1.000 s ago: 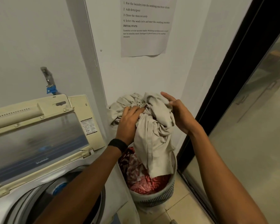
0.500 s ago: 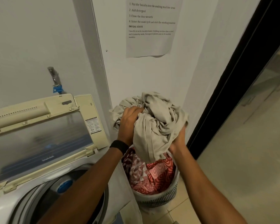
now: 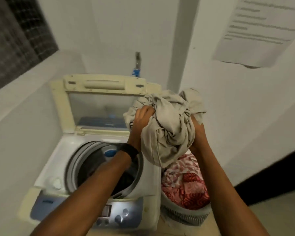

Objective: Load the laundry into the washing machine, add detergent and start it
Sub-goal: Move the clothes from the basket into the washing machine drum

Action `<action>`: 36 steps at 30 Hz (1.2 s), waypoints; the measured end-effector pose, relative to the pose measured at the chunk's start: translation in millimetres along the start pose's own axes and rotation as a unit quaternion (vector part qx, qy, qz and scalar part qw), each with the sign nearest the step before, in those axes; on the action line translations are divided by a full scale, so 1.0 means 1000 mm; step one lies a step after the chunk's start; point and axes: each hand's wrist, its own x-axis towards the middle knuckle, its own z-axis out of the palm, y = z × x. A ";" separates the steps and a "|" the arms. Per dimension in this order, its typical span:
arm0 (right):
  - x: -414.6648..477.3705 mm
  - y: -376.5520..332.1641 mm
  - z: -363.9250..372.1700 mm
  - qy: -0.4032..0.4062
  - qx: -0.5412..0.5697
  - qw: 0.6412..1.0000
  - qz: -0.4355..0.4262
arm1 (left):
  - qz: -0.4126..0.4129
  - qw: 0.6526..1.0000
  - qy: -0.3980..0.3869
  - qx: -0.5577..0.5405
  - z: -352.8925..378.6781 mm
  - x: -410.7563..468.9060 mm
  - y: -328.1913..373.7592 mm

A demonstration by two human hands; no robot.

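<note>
The washing machine (image 3: 61, 150), a top loader, stands in the corner against the white walls, just left of the laundry basket. Its lid (image 3: 102, 106) is tipped up and back, and the drum (image 3: 85, 160) lies open below it, with something dark inside that I cannot make out. The control panel (image 3: 119, 213) runs along the near edge.

The laundry basket (image 3: 186, 215) sits on the floor, touching or nearly touching the machine's right side. A printed sheet of paper (image 3: 262, 31) hangs on the wall above it, too blurred to read.

I hold the beige bundle (image 3: 169, 130) of cloth up in the air, above the basket and beside the lid's right corner. Its lower end hangs down over the red patterned laundry (image 3: 186, 184) that fills the basket.

My left hand (image 3: 143, 120) grips the bundle's left side, fingers curled into the fabric. My right hand (image 3: 198, 135) holds the right side from below, its fingers buried in the folds.

A black wristband (image 3: 128, 151) sits on my left wrist, over the drum's rim. A small tap (image 3: 137, 63) with a blue fitting sticks out of the wall behind the lid.
</note>
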 end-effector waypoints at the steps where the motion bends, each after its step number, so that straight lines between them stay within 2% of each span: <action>1: 0.003 0.007 0.010 -0.022 -0.022 0.999 -0.010 | -0.023 1.000 0.000 0.011 -0.010 -0.011 -0.012; 4: 0.000 0.030 0.050 -0.081 -0.004 0.996 0.022 | -0.152 0.986 -0.075 -0.007 -0.047 -0.051 -0.038; 6: -0.013 0.043 0.074 -0.093 0.063 0.990 0.088 | -0.201 0.975 -0.097 -0.015 -0.066 -0.074 -0.048; 9: -0.030 0.063 0.104 -0.117 0.076 0.986 0.094 | -0.223 0.969 -0.093 -0.058 -0.093 -0.099 -0.057; 12: -0.039 0.088 0.127 -0.138 0.027 0.987 0.076 | -0.238 0.962 -0.133 -0.014 -0.110 -0.123 -0.073; 14: -0.044 0.099 0.140 -0.132 -0.020 0.990 0.044 | -0.298 0.940 -0.164 0.003 -0.113 -0.137 -0.089; 17: -0.048 0.119 0.164 -0.115 -0.081 0.990 -0.021 | -0.365 0.914 -0.173 -0.041 -0.113 -0.149 -0.117; 20: -0.049 0.154 0.186 -0.084 -0.138 0.984 -0.071 | -0.358 0.897 -0.247 -0.073 -0.108 -0.159 -0.158; 23: -0.042 0.201 0.201 -0.091 -0.280 0.955 -0.028 | -0.380 0.847 -0.370 -0.038 -0.094 -0.169 -0.215; 24: -0.035 0.218 0.200 -0.124 -0.358 0.925 0.015 | -0.378 0.825 -0.420 -0.015 -0.089 -0.172 -0.231; 26: -0.022 0.243 0.201 -0.232 -0.503 0.823 0.124 | -0.381 0.789 -0.481 0.023 -0.078 -0.177 -0.256; 27: -0.020 0.247 0.202 -0.277 -0.534 0.782 0.164 | -0.357 0.787 -0.502 0.043 -0.073 -0.179 -0.262; 28: -0.020 0.246 0.205 -0.304 -0.533 0.767 0.188 | -0.322 0.789 -0.520 0.060 -0.068 -0.180 -0.264; 32: -0.026 0.231 0.221 -0.293 -0.506 0.793 0.171 | -0.239 0.807 -0.536 0.070 -0.063 -0.176 -0.270; 36: -0.035 0.232 0.221 -0.296 -0.502 0.794 0.176 | -0.210 0.813 -0.540 0.055 -0.060 -0.170 -0.275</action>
